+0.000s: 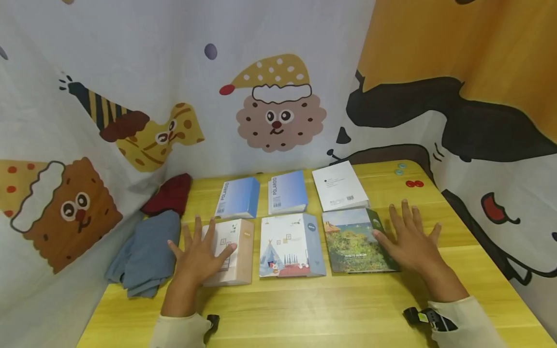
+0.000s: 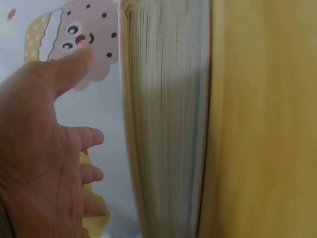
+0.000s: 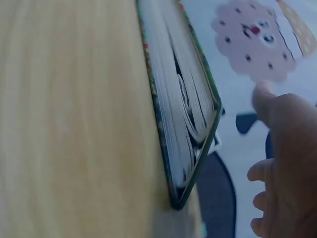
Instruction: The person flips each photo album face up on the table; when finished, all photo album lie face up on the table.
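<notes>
Six albums lie in two rows of three on the yellow wooden table [image 1: 304, 309]; nothing here holds anything else. The left hand [image 1: 201, 258] lies flat with fingers spread, its fingertips resting on the cover of the beige album [image 1: 232, 251] at the near left. The right hand [image 1: 409, 241] is also flat and spread, fingers straight, its thumb just touching the right edge of the green landscape album [image 1: 354, 239]; the other fingers lie on bare table beside it. Between the two hands sits the tent album [image 1: 289, 245]. Beyond the fingertips are two blue albums [image 1: 238, 197] [image 1: 286, 191] and a white album [image 1: 339, 186].

Left of the left hand lie a grey-blue cloth [image 1: 148, 251] and a dark red cloth [image 1: 170, 194]. Cartoon-printed fabric [image 1: 278, 111] hangs behind and at both sides.

The beige album's long axis runs away from the person, spine to the right. The green one lies likewise, spine nearest the right thumb.
</notes>
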A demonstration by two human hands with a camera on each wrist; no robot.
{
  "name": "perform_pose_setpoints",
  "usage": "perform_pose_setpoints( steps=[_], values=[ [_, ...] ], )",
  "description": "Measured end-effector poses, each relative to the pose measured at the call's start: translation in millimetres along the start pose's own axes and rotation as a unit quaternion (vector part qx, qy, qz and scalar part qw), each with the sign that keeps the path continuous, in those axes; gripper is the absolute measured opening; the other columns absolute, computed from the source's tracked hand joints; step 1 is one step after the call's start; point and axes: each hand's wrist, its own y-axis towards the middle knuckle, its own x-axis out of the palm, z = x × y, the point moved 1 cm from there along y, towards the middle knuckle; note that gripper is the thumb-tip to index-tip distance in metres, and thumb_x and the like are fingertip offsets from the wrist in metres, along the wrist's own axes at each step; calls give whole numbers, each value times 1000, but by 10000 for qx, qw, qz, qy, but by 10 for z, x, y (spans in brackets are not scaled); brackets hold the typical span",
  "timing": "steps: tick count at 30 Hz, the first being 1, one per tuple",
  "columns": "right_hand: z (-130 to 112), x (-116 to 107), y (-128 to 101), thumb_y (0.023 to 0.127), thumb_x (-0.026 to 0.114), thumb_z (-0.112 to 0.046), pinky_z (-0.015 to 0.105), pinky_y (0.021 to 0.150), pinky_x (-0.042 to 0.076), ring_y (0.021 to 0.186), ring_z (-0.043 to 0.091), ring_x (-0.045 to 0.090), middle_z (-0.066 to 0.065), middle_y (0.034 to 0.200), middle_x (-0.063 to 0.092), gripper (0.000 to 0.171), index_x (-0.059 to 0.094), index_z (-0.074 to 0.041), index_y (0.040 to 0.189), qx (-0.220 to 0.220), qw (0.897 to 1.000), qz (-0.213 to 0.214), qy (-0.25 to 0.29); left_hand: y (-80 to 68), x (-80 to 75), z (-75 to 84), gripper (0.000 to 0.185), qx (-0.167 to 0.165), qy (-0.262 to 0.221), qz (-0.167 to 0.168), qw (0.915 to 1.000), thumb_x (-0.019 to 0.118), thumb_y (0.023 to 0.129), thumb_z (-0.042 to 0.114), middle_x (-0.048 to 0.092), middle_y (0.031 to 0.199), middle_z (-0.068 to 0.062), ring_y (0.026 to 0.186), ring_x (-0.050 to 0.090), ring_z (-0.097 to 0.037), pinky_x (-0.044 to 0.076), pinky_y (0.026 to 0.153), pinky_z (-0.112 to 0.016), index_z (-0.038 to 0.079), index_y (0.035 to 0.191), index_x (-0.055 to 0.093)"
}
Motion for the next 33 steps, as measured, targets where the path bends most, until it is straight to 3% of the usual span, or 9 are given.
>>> perform_pose_setpoints(
  steps=[5, 9, 14, 20, 28, 33],
  values=[
    [-260, -84, 110, 106, 47, -75, 96, 113, -14, 169, 52, -11, 18, 183, -16, 102, 8, -13, 177, -317, 9993, -56, -181, -36, -54, 24, 109, 295, -33, -10, 9996, 52, 98, 83, -8, 183, -25, 164, -6, -65, -9, 114, -97, 18, 178, 14],
    [-514, -108, 252, 105, 49, -75, 94, 115, -14, 170, 51, -6, 18, 184, -11, 101, 13, -13, 177, -613, 9980, -59, -101, -74, -110, 50, 108, 611, -354, 84, 9975, 63, 98, 75, -2, 184, -23, 166, -2, -62, 1, 117, -96, 19, 177, 15],
    [-879, -77, 429, 106, 52, -71, 93, 118, -9, 171, 50, 2, 16, 185, -4, 97, 16, -16, 177, -1119, 9936, -106, 53, -108, -164, 77, 110, 966, -723, 211, 9925, 74, 96, 66, 6, 184, -24, 166, 9, -60, 17, 118, -93, 19, 177, 18],
    [-1316, 51, 565, 107, 57, -65, 88, 124, -4, 173, 42, 4, 7, 186, -3, 94, 14, -20, 178, -1638, 9850, -404, 362, -138, -148, 58, 113, 1346, -1279, 314, 9821, 86, 90, 57, 11, 184, -21, 162, 27, -59, 39, 116, -82, 15, 175, 25],
    [-1769, 308, 700, 104, 55, -73, 85, 128, -1, 173, 36, 5, 5, 186, 6, 98, 14, -21, 177, -2058, 9708, -892, 851, -153, -33, 26, 111, 1750, -1587, 383, 9709, 96, 83, 43, 23, 180, -26, 159, 31, -61, 40, 116, -81, 4, 169, 38],
    [-2028, 451, 760, 104, 60, -70, 81, 130, -1, 173, 39, 7, 9, 186, 13, 98, 15, -23, 178, -2286, 9591, -1259, 1096, -175, 28, 5, 110, 1837, -1857, 196, 9651, 98, 81, 38, 26, 179, -27, 159, 33, -60, 40, 117, -80, 6, 169, 39]
  ],
)
